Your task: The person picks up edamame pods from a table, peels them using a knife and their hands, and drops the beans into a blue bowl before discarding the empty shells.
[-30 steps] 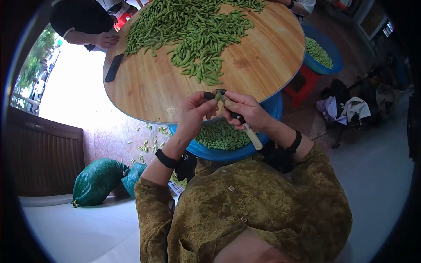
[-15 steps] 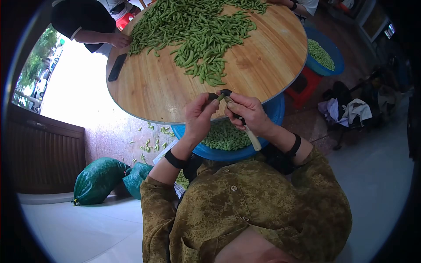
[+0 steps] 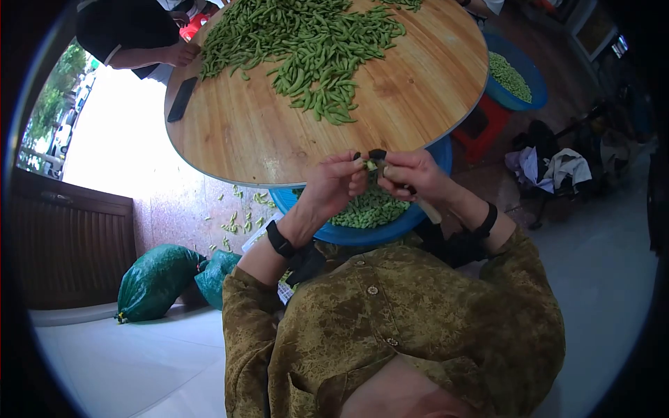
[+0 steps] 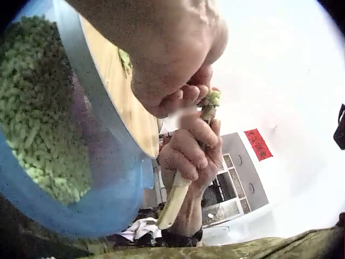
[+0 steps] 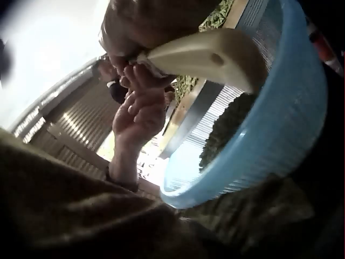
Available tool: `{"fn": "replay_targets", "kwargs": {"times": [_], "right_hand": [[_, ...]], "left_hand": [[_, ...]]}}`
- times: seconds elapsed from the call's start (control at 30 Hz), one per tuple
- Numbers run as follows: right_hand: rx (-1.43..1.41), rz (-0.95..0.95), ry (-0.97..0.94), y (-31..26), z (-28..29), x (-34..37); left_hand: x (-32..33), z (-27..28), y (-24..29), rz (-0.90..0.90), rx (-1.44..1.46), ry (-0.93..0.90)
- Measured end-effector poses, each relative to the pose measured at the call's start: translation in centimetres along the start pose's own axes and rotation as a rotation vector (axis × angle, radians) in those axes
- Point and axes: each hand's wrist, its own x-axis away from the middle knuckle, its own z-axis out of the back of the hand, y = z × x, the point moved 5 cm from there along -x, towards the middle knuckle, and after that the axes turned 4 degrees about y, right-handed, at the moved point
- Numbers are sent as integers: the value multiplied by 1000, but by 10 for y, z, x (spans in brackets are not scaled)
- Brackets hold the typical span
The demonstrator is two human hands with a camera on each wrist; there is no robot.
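My left hand (image 3: 331, 182) pinches a green bean pod (image 3: 371, 166) between thumb and forefinger, its pale green inside showing. Close on the right, my right hand (image 3: 425, 177) grips a tool by its pale handle (image 3: 430, 211), with the thumb near the pod. The handle has a hole near its end in the right wrist view (image 5: 216, 59); its working end is hidden in the fingers. Black covers sit on fingertips of both hands. Below them is a blue basin (image 3: 282, 200) holding shelled green beans (image 3: 369, 211).
A round wooden table (image 3: 237, 143) bears a heap of bean pods (image 3: 313, 49) and a dark flat object (image 3: 182, 99). Another person's hand (image 3: 182, 53) is at its left edge. A second blue basin (image 3: 535, 82) of beans stands right, green sacks (image 3: 157, 279) left.
Both hands have shifted slightly right across the head view. The pod, whole and green half a second ago, now shows a pale inside. The other person's hand has moved a little left.
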Motion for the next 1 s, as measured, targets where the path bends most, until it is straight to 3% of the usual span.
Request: {"fn": "replay_targets", "kwargs": {"times": [0.07,0.1,0.13,0.2,0.23,0.3,0.43,0.53,0.6,0.67,0.7,0.73,0.8,0.93,1.0], "right_hand": [[998,547,-13,2,7,4],[1154,624,20,2,3,6],[1151,623,21,3,-1,7],[658,206,231,8,8,5],[658,210,231,3,6,5],[490,31,277,2,10,3],[543,-4,343,12,20,-9],[566,95,286,13,14,-15],[726,91,251,8,8,-12],[720,37,220,11,19,-7],[652,-10,238,10,24,-2],[582,-56,256,11,26,0],[524,-67,279,15,27,-3],[459,-60,226,24,14,-18],[485,-57,202,21,3,-20]], "left_hand": [[-6,17,-12,64,18,36],[-6,20,-19,128,36,74],[-7,21,-21,131,37,77],[-7,27,-14,-36,-298,281],[-6,25,-13,-37,-301,280],[-2,24,-8,-96,-492,375],[1,19,-9,-92,-471,331],[10,11,-6,-108,-423,310],[32,15,8,-97,-619,317],[72,22,42,-350,-1218,384],[98,5,62,-501,-1861,418],[114,14,72,-285,-2155,412],[125,36,86,-76,-2215,433],[65,40,136,-656,-2004,467],[20,27,159,-633,-1969,561]]}}
